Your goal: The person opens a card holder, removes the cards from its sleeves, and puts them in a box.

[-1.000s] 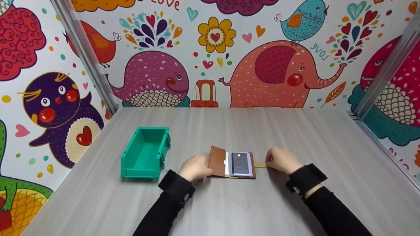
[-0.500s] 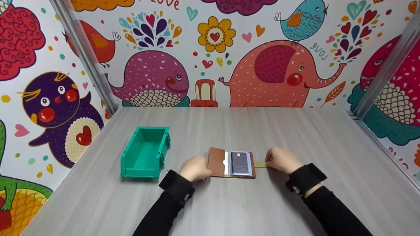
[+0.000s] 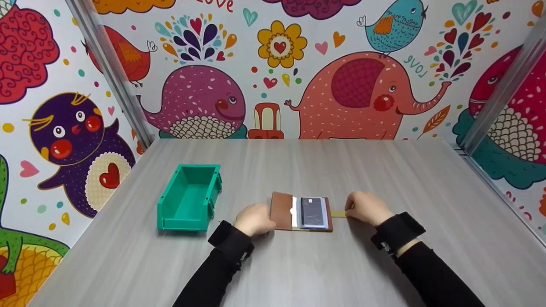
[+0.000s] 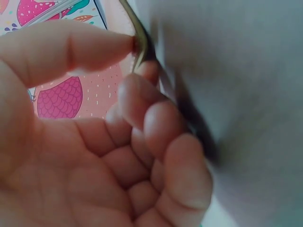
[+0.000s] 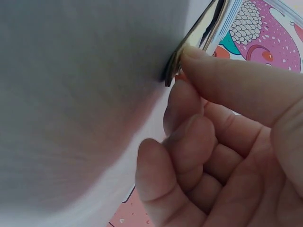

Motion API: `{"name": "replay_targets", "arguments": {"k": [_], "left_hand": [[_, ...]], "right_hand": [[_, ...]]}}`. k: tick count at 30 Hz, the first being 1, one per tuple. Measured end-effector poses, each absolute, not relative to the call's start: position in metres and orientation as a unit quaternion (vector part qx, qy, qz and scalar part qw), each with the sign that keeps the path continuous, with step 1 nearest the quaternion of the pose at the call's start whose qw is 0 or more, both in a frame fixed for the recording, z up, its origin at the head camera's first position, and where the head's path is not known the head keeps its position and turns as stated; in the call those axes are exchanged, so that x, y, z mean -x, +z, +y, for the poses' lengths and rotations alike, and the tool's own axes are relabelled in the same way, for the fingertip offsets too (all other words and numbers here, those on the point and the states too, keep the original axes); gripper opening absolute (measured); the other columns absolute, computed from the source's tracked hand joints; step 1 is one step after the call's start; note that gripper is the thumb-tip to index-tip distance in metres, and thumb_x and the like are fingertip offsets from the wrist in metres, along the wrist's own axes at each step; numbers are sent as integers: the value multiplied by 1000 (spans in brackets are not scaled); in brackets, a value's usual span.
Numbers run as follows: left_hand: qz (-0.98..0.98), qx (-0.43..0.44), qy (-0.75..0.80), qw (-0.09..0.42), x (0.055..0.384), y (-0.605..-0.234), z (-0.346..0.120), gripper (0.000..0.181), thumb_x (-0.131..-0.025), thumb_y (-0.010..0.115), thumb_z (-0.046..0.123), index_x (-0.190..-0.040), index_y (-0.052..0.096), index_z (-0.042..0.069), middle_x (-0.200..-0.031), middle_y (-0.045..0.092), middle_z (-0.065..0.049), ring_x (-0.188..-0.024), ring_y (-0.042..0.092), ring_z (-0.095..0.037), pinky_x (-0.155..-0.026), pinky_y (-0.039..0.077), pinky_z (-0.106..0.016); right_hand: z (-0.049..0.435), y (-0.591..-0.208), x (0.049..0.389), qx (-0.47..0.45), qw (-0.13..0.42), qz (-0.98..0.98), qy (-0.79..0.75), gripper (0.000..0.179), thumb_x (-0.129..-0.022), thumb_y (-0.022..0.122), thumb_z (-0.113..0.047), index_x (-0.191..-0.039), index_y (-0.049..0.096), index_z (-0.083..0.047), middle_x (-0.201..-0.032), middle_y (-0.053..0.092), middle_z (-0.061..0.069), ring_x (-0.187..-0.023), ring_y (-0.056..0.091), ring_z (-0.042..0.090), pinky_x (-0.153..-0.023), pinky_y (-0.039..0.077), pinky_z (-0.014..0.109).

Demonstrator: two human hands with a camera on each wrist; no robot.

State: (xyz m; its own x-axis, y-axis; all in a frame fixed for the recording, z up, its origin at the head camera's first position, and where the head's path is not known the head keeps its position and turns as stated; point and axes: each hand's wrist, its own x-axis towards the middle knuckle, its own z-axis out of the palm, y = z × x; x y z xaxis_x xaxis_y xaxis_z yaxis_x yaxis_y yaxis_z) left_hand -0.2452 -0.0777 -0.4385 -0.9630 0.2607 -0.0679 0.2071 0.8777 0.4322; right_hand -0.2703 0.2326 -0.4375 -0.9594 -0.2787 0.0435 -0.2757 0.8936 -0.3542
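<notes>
A small brown card holder lies spread out on the table in the head view. Clear sleeves with a dark card sit on its right half. My left hand pinches the outer edge of the left cover; the left wrist view shows that edge between thumb and curled fingers. On the other side, my right hand pinches the end of a yellowish strap that sticks out from the holder. In the right wrist view, the thumb presses on this strap, with the fingers curled beneath.
A green plastic bin stands on the grey table, left of my left hand. Printed cartoon panels rise at the back and both sides, with metal posts at the corners.
The left cover of the card holder has come down slightly and lies a little flatter. Both hands have kept their places and their pinch.
</notes>
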Motion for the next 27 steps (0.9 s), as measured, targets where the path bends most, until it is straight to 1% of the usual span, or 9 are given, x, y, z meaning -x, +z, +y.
{"name": "replay_targets", "arguments": {"k": [4, 9, 18, 27], "left_hand": [[967, -122, 215, 64, 245, -439, -77, 25, -75, 62, 11, -58, 44, 15, -60, 44, 1, -52, 39, -16, -48, 30, -30], [965, -142, 215, 57, 245, -439, -79, 30, -76, 61, 6, -58, 38, 16, -60, 38, 2, -53, 35, -15, -49, 29, -29], [966, -144, 207, 50, 245, -439, -80, 31, -76, 63, 7, -59, 38, 15, -62, 41, 2, -55, 37, -16, -51, 32, -31], [965, -136, 217, 53, 246, -438, -79, 39, -76, 61, 4, -57, 30, 17, -57, 28, 4, -52, 30, -15, -49, 25, -29]], "right_hand": [[232, -437, 270, 141, 6, 974, -180, 6, -77, 77, -6, -80, 71, -7, -74, 64, 1, -65, 55, 17, -63, 48, 40], [233, -436, 268, 152, -7, 972, -178, 6, -77, 77, -6, -78, 71, -7, -74, 65, 1, -64, 55, 18, -64, 49, 41], [234, -436, 268, 162, -13, 970, -183, 6, -75, 77, -5, -77, 71, -7, -73, 66, 1, -64, 56, 18, -64, 49, 41], [234, -437, 269, 158, -15, 970, -182, 6, -75, 76, -5, -78, 71, -7, -73, 65, 1, -64, 55, 18, -64, 49, 41]]}}
